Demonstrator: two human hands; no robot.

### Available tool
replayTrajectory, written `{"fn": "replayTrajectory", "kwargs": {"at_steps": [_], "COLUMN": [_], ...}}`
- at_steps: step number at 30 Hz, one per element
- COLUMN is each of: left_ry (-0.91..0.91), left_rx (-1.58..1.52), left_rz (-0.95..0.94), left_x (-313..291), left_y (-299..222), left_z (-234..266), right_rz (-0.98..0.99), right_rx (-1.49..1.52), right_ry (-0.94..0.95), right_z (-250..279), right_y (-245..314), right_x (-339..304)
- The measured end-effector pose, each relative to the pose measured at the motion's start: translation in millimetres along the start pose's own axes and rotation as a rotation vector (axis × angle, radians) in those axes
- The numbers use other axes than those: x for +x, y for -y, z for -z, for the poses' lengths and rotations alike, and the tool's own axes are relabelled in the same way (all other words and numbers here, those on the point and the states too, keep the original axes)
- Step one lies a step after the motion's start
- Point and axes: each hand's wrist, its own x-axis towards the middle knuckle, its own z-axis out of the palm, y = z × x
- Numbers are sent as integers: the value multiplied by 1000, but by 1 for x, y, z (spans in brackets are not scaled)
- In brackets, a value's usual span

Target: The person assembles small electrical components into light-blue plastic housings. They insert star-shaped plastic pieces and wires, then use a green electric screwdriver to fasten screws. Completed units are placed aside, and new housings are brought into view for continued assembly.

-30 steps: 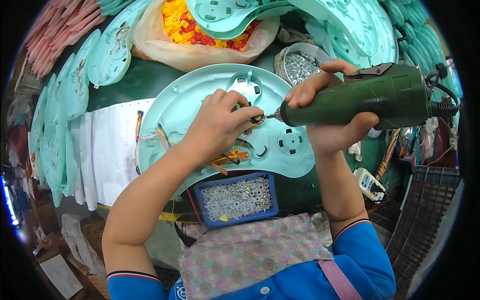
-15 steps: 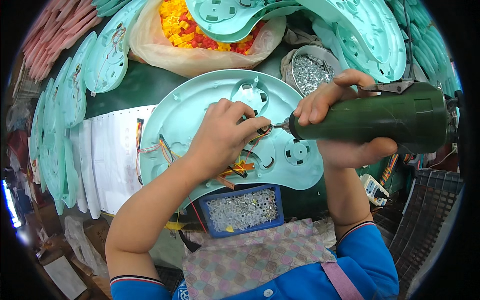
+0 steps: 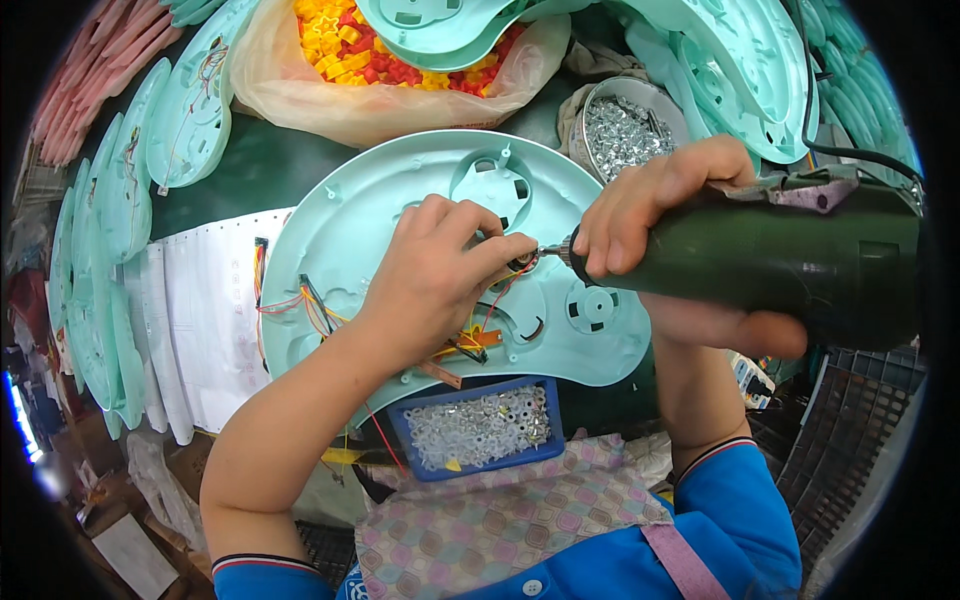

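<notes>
My right hand (image 3: pixel 645 205) grips a dark green electric screwdriver (image 3: pixel 790 262), held nearly level with its bit pointing left. The bit meets a small dark round part with wires (image 3: pixel 522 262) in a mint-green, curved plastic shell (image 3: pixel 335 215). My left hand (image 3: pixel 425 275) reaches over the shell, its thumb and index finger closed on that round part beside the bit. The fingers partly hide the part, and I cannot make out a screw. Loose red, yellow and black wires (image 3: pixel 465 342) with a brown strip lie below the left hand.
A blue tray (image 3: pixel 405 430) of small clear and metal pieces stands nearest me. Beyond the shell are a round tub (image 3: pixel 580 140) of screws and a plastic bag (image 3: pixel 270 95) of yellow and red pieces. More mint shells (image 3: pixel 190 130) stand at the left, beside white paper (image 3: pixel 205 320).
The screwdriver's body has swung a little lower and toward the right, with my right hand round it. The whole view has shifted slightly. My left hand keeps its place at the round part.
</notes>
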Motion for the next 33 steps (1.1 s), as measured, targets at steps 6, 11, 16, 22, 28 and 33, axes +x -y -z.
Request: {"fn": "replayTrajectory", "kwargs": {"at_steps": [6, 11, 16, 22, 28, 33], "left_ry": [-73, -64, -258, -48, -177, -472], "left_rx": [-20, -444, -209, 668, 548, -396], "left_rz": [-16, 285, 611, 591, 574, 745], "left_x": [-3, -8, -35, -92, -99, -102], "left_y": [0, -3, -11, -18, -17, -30], "left_z": [-3, 43, 110, 90, 64, 81], "right_rz": [87, -139, -336, 114, 47, -234], "right_rx": [40, -285, -349, -1322, -1055, -1144], "right_ry": [-137, -398, -523, -757, 58, 581], "right_z": [11, 78, 122, 103, -28, -94], "right_y": [31, 80, 51, 42, 39, 4], "right_x": [0, -24, -56, -42, -50, -31]}}
